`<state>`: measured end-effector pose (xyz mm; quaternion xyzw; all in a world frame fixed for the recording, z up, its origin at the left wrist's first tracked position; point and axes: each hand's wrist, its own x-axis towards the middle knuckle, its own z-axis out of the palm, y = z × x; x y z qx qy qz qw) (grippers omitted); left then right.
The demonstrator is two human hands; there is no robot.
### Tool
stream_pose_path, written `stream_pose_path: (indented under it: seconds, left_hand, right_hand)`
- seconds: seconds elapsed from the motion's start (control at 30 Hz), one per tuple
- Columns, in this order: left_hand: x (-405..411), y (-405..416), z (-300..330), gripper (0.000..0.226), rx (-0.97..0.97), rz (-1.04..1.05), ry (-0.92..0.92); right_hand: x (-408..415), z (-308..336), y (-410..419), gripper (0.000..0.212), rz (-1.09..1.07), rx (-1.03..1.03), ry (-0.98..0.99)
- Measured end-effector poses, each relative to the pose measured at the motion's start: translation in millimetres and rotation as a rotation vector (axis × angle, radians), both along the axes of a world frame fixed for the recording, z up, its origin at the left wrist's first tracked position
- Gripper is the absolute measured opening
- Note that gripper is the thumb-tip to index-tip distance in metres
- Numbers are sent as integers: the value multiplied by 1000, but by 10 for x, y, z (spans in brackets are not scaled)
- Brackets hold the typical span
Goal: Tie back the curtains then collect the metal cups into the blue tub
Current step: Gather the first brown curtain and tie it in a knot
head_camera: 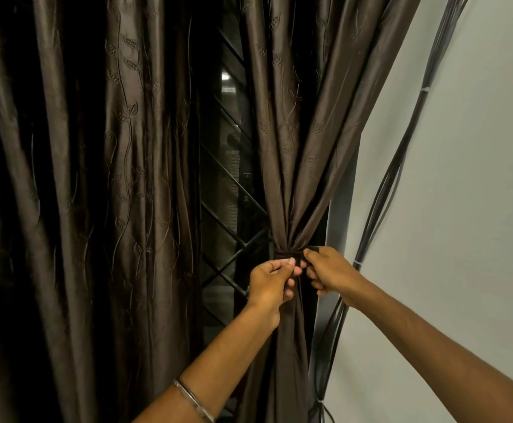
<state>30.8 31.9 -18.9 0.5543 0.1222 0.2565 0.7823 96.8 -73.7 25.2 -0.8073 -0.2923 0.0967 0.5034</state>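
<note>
The right-hand brown curtain (297,148) is gathered into a tight bunch at waist height, with a dark tie-back band (288,254) wrapped around it. My left hand (272,283) pinches the band's end at the front of the bunch. My right hand (330,274) grips the other end of the band just to the right. The two hands almost touch. The left-hand brown curtain (96,193) hangs loose and ungathered. No metal cups or blue tub are in view.
Between the curtains a dark window with a diagonal metal grille (233,233) shows. A white wall (462,209) lies to the right, with a bundle of black cables (386,184) running down it close to the gathered curtain.
</note>
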Motion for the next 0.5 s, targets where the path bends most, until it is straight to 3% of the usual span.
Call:
stream_pose_path:
  seconds: [0.2, 0.37, 0.5]
  left_hand:
    - [-58, 77, -14, 5, -62, -83, 83]
    - [-43, 167, 60, 9, -88, -139, 66]
    - [19, 197, 103, 12, -126, -150, 50]
  right_hand:
    - [113, -87, 43, 15, -64, 94, -142]
    - [73, -249, -15, 6, -165, 102, -439]
    - [-158, -307, -96, 9, -75, 189, -363]
